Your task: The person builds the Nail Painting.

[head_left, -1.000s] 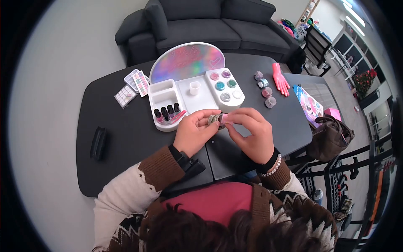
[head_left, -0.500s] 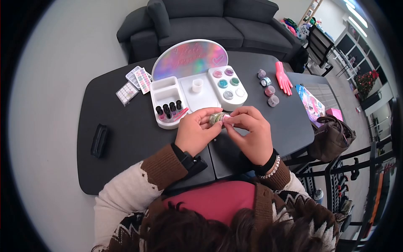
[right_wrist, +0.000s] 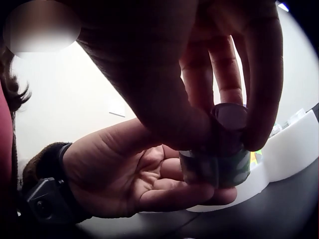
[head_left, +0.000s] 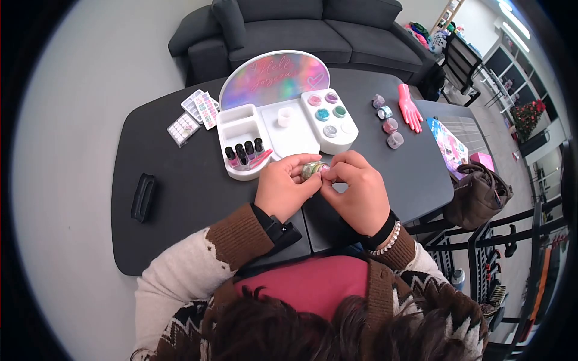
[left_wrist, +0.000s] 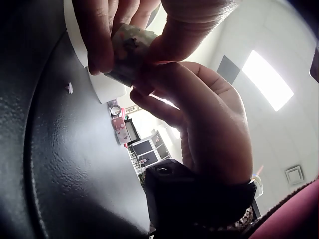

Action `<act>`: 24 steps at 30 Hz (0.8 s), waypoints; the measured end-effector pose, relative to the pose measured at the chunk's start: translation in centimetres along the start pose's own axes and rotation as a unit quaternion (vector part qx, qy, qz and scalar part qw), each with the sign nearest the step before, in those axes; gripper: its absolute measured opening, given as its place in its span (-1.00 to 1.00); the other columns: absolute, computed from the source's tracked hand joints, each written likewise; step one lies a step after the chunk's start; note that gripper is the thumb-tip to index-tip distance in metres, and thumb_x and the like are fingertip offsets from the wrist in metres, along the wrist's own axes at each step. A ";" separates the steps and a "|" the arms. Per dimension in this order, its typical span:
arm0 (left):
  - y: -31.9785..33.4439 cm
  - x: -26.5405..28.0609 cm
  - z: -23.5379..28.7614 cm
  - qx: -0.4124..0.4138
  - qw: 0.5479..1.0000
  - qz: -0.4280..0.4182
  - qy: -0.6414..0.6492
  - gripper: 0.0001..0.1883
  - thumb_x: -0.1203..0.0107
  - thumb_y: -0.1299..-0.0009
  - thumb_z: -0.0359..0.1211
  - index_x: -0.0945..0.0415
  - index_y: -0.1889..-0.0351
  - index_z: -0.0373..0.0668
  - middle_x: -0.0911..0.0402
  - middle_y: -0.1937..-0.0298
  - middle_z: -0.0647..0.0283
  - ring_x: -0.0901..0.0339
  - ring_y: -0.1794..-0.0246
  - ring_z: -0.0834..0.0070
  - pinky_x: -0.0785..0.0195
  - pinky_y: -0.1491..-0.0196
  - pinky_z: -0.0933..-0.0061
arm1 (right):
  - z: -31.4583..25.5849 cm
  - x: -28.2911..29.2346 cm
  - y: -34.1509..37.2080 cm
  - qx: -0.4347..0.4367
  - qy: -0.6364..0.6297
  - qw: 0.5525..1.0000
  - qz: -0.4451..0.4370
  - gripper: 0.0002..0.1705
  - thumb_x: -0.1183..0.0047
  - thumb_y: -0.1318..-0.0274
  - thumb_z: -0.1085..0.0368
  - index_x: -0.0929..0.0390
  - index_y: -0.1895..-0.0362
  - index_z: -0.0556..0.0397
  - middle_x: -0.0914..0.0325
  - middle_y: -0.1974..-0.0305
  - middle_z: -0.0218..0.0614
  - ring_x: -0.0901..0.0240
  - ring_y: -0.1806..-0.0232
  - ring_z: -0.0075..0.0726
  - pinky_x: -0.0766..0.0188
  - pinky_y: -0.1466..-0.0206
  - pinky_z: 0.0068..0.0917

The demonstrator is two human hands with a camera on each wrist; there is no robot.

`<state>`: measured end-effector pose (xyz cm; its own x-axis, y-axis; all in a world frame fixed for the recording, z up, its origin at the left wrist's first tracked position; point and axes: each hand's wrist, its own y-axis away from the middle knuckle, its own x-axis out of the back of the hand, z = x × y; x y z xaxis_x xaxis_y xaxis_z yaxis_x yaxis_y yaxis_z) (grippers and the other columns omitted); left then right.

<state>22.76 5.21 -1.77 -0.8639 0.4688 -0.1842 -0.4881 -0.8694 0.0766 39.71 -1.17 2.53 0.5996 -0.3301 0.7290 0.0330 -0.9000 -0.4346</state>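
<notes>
Green, mottled and glossy, a small cylinder sits between the two grips, held up above the desk on the side of its near edge. We see the left grip curled round its body, thumb on one side and fingers on the other, while the right grip pinches a paler round piece at its end between thumb and finger. In the right wrist view that piece looks narrower than the body (its exact material we cannot tell in such dim light).

Farther in, toward the far edge, we find a smooth white plastic stand with rounded corners and a half-round, iridescent back panel. Black-capped bottles stand in its left part; shallow round pots fill its right part. Four clear tubs run in a crooked line toward the far right corner, just beside a glossy pink model hand. Near the far left corner we note flat cards and cases, and by the left edge a soft-looking black case, long and narrow. Ribbed brown cuffs end the knitted sleeves.
</notes>
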 end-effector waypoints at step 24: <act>0.4 1.2 4.5 -0.158 0.987 0.012 0.032 -0.48 -0.29 -0.55 -0.56 -0.43 -0.44 -0.37 -0.78 -0.17 0.10 -0.73 -0.15 0.57 -0.60 -0.22 0.54 | 0.0 2.2 -0.9 0.118 -0.016 0.984 0.135 -0.65 -0.61 0.06 0.39 -0.85 0.11 0.01 -0.63 0.06 -0.29 -0.64 0.08 -0.21 -0.62 0.00 -0.31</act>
<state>20.96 6.15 2.44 -0.8598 0.4461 -0.2486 -0.3966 -0.8899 -0.2251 40.98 -1.12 4.51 0.6370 -0.5357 0.5543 0.0509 -0.6883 -0.7237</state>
